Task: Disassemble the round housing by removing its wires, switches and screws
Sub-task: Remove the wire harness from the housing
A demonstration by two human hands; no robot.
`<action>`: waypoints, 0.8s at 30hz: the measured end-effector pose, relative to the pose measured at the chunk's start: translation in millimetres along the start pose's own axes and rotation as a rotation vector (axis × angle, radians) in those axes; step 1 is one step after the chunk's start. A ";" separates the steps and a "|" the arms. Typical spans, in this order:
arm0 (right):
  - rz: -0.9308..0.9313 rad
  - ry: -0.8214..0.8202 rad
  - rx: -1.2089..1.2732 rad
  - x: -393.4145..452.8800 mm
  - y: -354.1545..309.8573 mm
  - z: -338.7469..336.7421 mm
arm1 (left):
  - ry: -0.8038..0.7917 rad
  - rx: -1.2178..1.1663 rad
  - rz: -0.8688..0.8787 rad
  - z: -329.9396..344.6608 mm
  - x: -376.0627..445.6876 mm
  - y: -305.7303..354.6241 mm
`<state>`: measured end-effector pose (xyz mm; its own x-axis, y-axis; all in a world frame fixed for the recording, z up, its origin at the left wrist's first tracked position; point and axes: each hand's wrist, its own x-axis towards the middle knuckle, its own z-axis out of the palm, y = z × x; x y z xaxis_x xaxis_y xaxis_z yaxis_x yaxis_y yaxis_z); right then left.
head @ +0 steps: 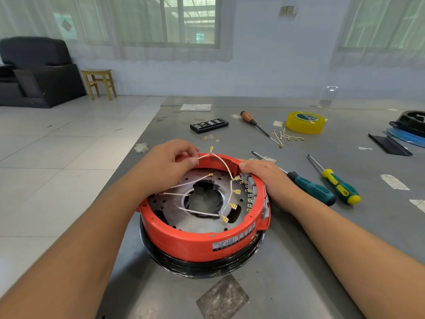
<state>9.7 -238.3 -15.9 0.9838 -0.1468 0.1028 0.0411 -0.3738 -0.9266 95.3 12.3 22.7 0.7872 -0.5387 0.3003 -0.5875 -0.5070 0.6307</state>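
Cut off and unreadable
The black part runs off the table's right edge; the housing label is too blurred to read.

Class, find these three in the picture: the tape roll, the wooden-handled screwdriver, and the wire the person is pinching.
Tape roll (305, 123), head view, on its yellow outer side.
Wooden-handled screwdriver (246, 116), head view, on its brown handle.
Wire (222, 162), head view, on the white run arching over the housing.

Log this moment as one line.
left hand: pinches white wire | right hand: rests on red housing rim | screwdrivers: on table
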 end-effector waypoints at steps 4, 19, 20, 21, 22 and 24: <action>-0.023 -0.016 0.021 -1.3 -1.0 0.1 | 0.090 -0.057 -0.104 -0.5 0.8 -1.8; -0.092 0.003 0.121 3.0 -28.7 8.3 | 0.239 0.022 -0.181 -0.7 4.9 -5.9; -0.055 0.057 0.299 4.6 -30.3 7.2 | 0.232 0.023 -0.178 -0.7 4.9 -5.6; -0.015 0.123 0.466 7.2 -31.7 5.2 | 0.220 0.022 -0.174 -0.7 4.9 -5.2; 0.022 0.180 0.583 9.1 -33.1 3.0 | 0.208 0.013 -0.172 -0.7 4.5 -4.4; 0.105 0.227 0.713 12.5 -32.6 3.3 | 0.176 -0.009 -0.172 -0.9 3.3 -3.3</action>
<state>21.3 -224.9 14.4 0.9320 -0.3625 0.0015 0.1276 0.3242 -0.9373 100.0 12.9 22.3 0.8963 -0.3193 0.3078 -0.4414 -0.5748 0.6890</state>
